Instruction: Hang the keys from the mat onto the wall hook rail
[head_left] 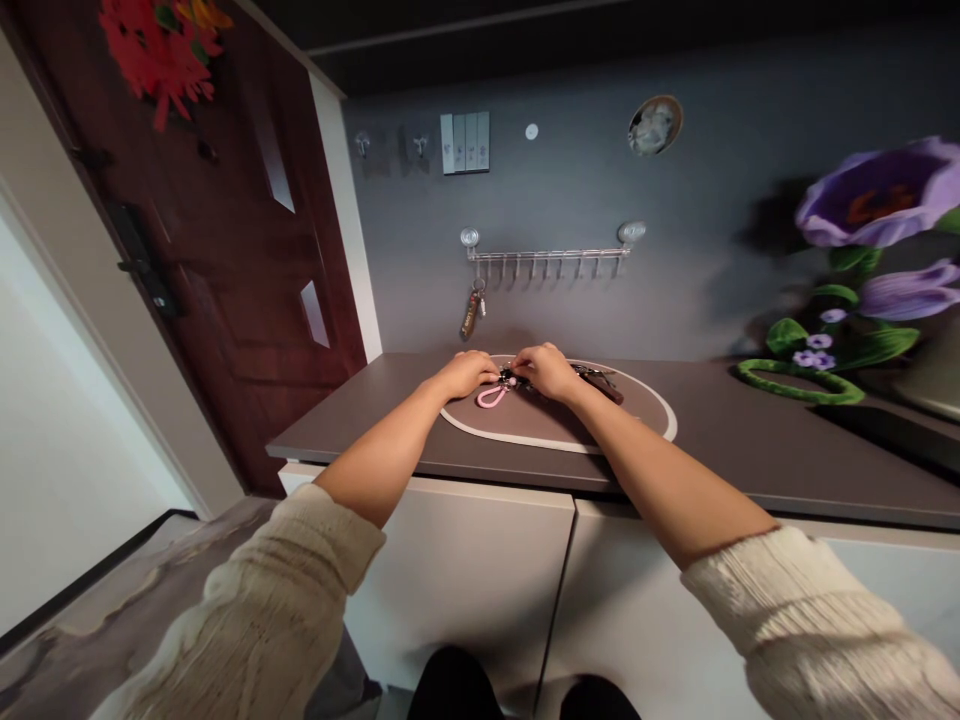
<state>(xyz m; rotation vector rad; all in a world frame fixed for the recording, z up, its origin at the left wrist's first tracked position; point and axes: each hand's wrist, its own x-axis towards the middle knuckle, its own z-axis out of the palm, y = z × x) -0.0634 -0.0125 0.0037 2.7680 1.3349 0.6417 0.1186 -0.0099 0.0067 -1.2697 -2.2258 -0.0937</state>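
A bunch of keys with a pink loop strap lies on the oval mat, which has a white border. My left hand comes in from the left, its fingers pinched at the metal end of the bunch. From the other side, my right hand has its fingers closed on the same bunch, close to the left fingertips. The small parts between the fingers are partly hidden. More dark keys and key holders lie on the mat just right of my right hand.
Above the mat, a clear hook rail carries a brown keychain on its left end. Purple decorative flowers stand at the right on the dark countertop. White cabinet doors are below; a dark red door is left.
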